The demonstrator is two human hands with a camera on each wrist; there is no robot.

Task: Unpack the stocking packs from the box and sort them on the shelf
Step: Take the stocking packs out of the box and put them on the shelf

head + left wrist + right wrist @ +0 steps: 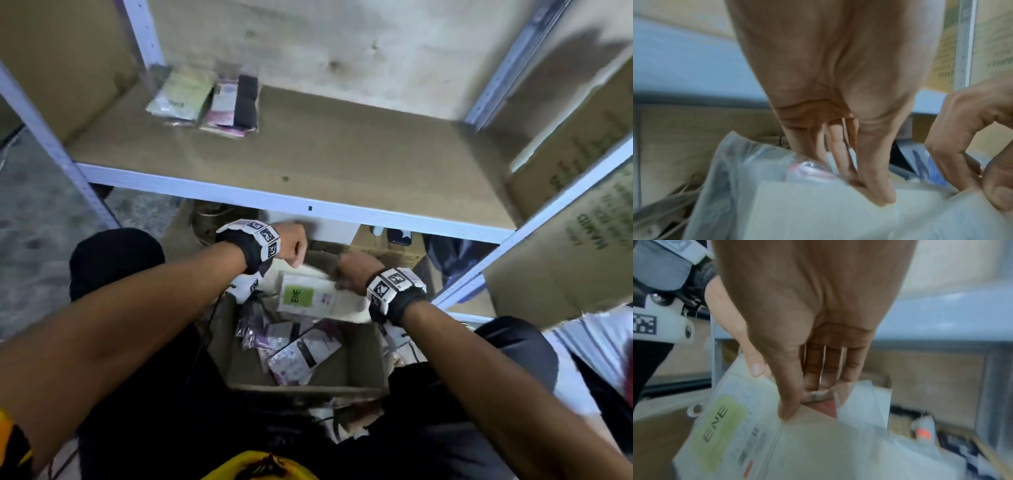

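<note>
Over an open cardboard box [363, 356], both hands hold pale stocking packs [308, 294], the top one with a green "ENE" label [719, 431]. My left hand [298, 262] pinches the top edge of a pale pack [818, 211] between thumb and fingers [879, 199]. My right hand [342, 281] pinches the labelled pack's top edge [791, 412], close beside the left. More packs, pink and black, [298, 349] lie loose in the box. On the shelf board [342, 154], at the back left, lie a pale pile [178, 96] and a pink-and-black pile [233, 102].
The shelf's white front rail [308, 205] runs just above and beyond the hands. Large printed cartons [582, 240] fill the neighbouring shelf on the right. A white upright post [51, 144] and grey floor [34, 222] are at the left.
</note>
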